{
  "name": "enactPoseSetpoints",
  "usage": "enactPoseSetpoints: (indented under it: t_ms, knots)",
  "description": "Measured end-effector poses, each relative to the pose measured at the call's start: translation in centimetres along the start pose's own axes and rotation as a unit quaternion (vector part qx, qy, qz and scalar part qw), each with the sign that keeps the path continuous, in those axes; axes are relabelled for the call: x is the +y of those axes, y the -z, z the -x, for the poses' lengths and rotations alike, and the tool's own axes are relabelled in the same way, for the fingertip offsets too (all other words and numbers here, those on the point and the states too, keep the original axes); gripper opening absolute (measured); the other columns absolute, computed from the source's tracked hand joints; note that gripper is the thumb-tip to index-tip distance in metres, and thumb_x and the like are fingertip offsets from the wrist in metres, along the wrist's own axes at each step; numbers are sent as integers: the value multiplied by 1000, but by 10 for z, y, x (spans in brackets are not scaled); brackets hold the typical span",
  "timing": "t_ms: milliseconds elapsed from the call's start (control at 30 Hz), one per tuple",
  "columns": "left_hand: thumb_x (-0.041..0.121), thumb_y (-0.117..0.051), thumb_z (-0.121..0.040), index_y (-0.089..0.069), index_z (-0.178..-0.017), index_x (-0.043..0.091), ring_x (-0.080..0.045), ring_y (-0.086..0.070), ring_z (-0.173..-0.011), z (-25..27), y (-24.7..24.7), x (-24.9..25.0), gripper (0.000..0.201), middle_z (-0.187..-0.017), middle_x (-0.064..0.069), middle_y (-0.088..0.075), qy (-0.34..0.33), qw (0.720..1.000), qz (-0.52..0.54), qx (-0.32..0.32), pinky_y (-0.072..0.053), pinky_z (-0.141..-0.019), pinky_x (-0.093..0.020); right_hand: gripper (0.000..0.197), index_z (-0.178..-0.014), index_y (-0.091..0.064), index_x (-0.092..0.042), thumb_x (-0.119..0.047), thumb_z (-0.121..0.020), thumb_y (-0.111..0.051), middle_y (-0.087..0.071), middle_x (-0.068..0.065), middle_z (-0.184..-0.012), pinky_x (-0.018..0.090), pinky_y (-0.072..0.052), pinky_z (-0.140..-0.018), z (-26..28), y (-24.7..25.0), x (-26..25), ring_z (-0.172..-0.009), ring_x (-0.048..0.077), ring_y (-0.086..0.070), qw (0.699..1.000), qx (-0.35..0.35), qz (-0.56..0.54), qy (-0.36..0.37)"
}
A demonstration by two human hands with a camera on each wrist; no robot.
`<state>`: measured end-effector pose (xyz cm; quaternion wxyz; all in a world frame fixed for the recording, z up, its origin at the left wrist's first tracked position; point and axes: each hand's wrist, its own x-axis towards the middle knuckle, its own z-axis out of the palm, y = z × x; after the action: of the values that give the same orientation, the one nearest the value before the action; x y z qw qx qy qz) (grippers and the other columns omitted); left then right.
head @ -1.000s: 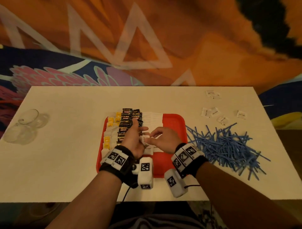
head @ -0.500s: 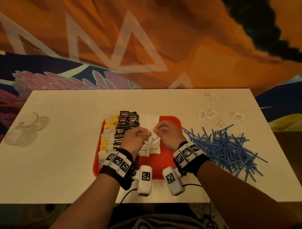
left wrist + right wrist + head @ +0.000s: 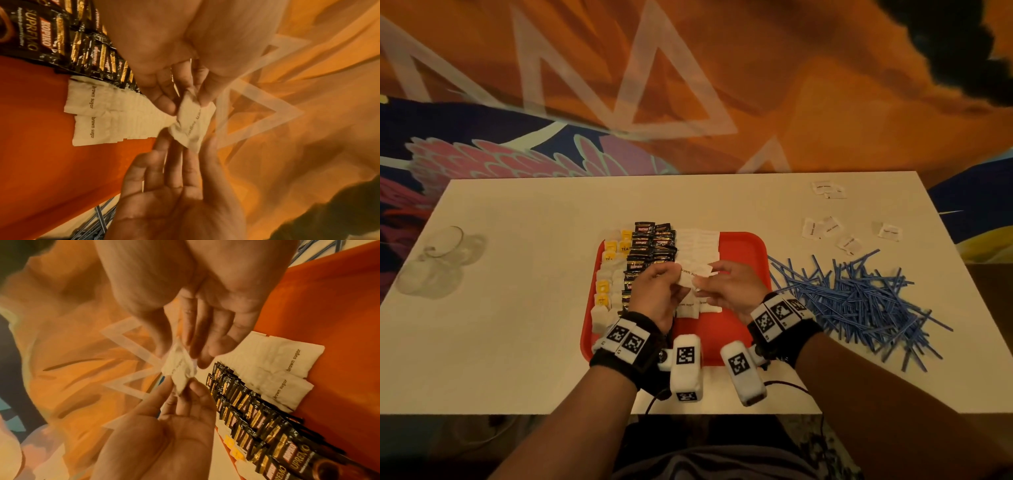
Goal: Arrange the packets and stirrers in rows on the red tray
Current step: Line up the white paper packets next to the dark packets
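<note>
A red tray (image 3: pixel 751 246) holds rows of yellow and white tea packets (image 3: pixel 607 274), black coffee packets (image 3: pixel 650 246) and white brown sugar packets (image 3: pixel 698 245). Above the sugar rows, my left hand (image 3: pixel 674 278) and right hand (image 3: pixel 705 282) meet and both pinch one crumpled brown sugar packet (image 3: pixel 690 275). In the left wrist view the left hand (image 3: pixel 185 104) pinches the packet (image 3: pixel 193 125) at its top corner. The right wrist view shows my right hand's (image 3: pixel 180 353) thumb and fingers pinching that packet (image 3: pixel 180 369), with the sugar rows (image 3: pixel 287 363) lying flat behind.
A loose pile of blue stirrers (image 3: pixel 859 301) lies on the white table right of the tray. Several loose white packets (image 3: pixel 822 228) are scattered behind the pile. Clear glass cups (image 3: pixel 438 260) lie at the table's far left. The tray's right half is bare red.
A second ago my left hand lay flat on the rows while the right hand set a packet down. Both hands have since come together and now hold one packet between them above the tray.
</note>
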<state>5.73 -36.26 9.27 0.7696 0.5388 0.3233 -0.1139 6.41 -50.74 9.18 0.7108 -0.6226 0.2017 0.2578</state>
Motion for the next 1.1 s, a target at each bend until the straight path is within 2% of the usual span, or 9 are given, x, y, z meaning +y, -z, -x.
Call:
enactPoseSetpoints:
  t_ms: [133,267,467,567,633,700,767,967,1100]
  knots:
    - [1,-55,-98,-61,-92,7,-26,-68,-86,-6,10,-8,11,-95,-16,-69,0,1000,-20,23,-58,-70,-32,26,-98,-63,-1,5,-76,-76,-72,22,-95,23,-53,-58,-2,-2,13,-81,26,-70,998,-4,67,6]
    - [2,-59,-96,-64,-90,8,-20,-65,-77,-10,19,-20,9,-90,-12,-69,-6,997,-59,44,-53,-67,-28,20,-95,-66,-4,4,-78,-74,-71,14,-87,18,-46,-48,-10,-4,26,-61,11,-64,996,18,89,-11]
    - [2,-63,-94,-70,-90,9,-15,-66,-76,-15,31,-39,10,-87,-8,-71,-18,989,-134,63,-55,-63,-22,12,-94,-67,-4,-6,-84,-73,-69,11,-85,25,-51,-56,-21,-8,53,-65,14,-61,998,30,18,-58]
    - [1,-62,-93,-69,-87,13,-15,-66,-74,-19,39,-46,15,-85,-7,-72,-37,972,-224,58,-59,-74,-30,22,-103,-67,1,-9,-85,-74,-68,11,-83,22,-49,-51,-30,2,68,-56,11,-59,994,61,79,-49]
    - [-1,-58,-95,-68,-93,8,-14,-67,-73,-21,48,-47,14,-85,-8,-73,-39,963,-261,50,-59,-72,-25,25,-107,-69,-4,-17,-86,-73,-71,6,-88,21,-52,-60,-35,14,76,-65,10,-64,976,80,199,-40]
    - [-2,-56,-96,-66,-95,9,-12,-68,-75,-23,57,-45,14,-90,-7,-73,-36,958,-280,49,-57,-68,-19,30,-114,-69,-11,-26,-88,-71,-71,2,-105,22,-51,-77,-38,26,82,-91,13,-67,935,85,341,-41]
    - [-1,-57,-96,-65,-93,12,-13,-70,-79,-25,68,-44,16,-92,-6,-74,-40,954,-293,57,-58,-74,-24,33,-118,-67,-12,-26,-89,-70,-70,2,-114,20,-45,-79,-40,33,86,-102,15,-64,923,85,371,-50]
    - [-3,-55,-96,-64,-91,14,-14,-68,-79,-24,91,-40,20,-88,-4,-73,-58,952,-295,62,-57,-77,-25,34,-117,-69,-14,-29,-87,-72,-70,1,-115,25,-50,-88,-60,28,94,-102,14,-63,917,100,383,-44]
    - [0,-57,-95,-65,-91,16,-17,-71,-85,-27,103,-38,19,-87,-1,-75,-62,948,-303,71,-58,-86,-34,21,-103,-69,-19,-31,-86,-73,-70,-1,-105,19,-43,-73,-75,21,97,-88,9,-57,907,136,397,-35]
